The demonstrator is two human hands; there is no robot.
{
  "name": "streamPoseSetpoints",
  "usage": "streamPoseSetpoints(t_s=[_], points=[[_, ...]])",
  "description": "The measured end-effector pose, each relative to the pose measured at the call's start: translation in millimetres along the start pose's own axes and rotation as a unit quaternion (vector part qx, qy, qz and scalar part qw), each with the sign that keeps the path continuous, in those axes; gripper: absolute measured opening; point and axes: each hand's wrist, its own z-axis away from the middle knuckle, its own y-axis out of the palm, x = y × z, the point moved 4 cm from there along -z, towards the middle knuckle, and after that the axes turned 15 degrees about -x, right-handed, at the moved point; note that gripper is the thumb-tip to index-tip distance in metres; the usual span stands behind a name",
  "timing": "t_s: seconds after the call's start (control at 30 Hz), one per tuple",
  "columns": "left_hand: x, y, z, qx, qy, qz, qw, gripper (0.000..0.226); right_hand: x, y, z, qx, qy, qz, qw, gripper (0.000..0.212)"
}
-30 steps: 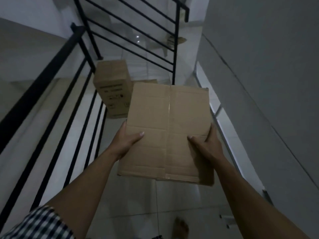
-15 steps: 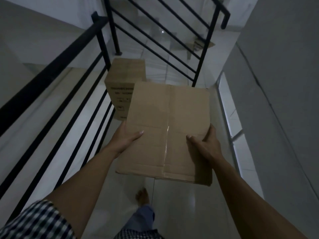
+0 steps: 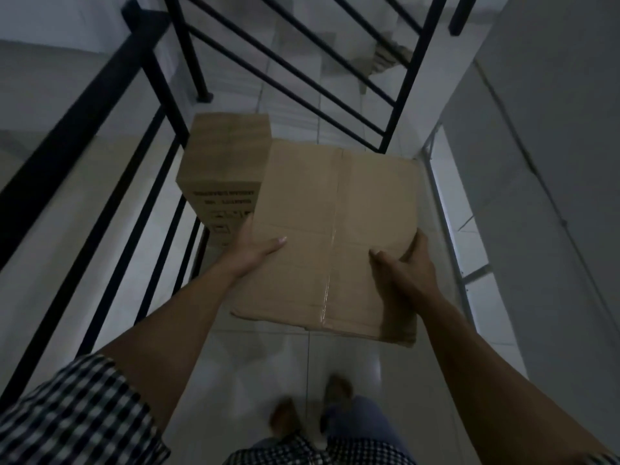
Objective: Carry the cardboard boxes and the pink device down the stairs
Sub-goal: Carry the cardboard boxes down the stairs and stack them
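Note:
I hold a taped brown cardboard box [image 3: 335,223] in front of me with both hands. My left hand [image 3: 256,248] grips its left side, thumb lying on the top. On the right side, my right hand [image 3: 407,266] clasps the box near its lower corner. A second, taller cardboard box [image 3: 223,169] with printed text stands on the tiled landing just beyond and left of the held one, partly hidden by it. No pink device is in view.
A black metal railing [image 3: 110,162] runs along my left and turns across ahead [image 3: 335,78]. A grey wall [image 3: 543,162] closes the right side. White tiled floor [image 3: 268,364] lies underfoot, my feet [image 3: 315,407] showing. Lower steps and some debris [image 3: 389,58] appear beyond the bars.
I have walked forward along the landing; the standing box and railing corner are nearer. My view has tipped down, showing both feet. My grip on the box is unchanged.

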Motion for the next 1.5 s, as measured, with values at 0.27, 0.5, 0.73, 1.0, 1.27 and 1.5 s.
streamPoseSetpoints(t_s=[0.27,0.5,0.73,1.0,1.27,1.5], points=[[-10,39,-120,-0.026,-0.005,-0.022,0.999,0.065,19,65,-124,0.025,-0.005,0.009,1.000,0.100],[22,93,-235,-0.064,-0.073,-0.062,0.993,0.072,14,121,-247,0.066,-0.008,0.034,0.997,0.101],[65,128,-326,-0.098,-0.087,-0.105,0.986,0.079,-1,193,-335,0.116,-0.003,0.049,0.992,0.097],[110,147,-419,-0.151,-0.060,-0.219,0.962,0.080,-32,283,-399,0.119,0.003,0.037,0.992,0.091],[134,157,-469,-0.139,-0.006,-0.418,0.898,0.099,-49,339,-436,0.115,-0.006,0.048,0.992,0.098],[123,161,-456,-0.047,0.218,-0.556,0.801,0.086,-33,340,-429,0.114,-0.051,0.072,0.990,0.111]])
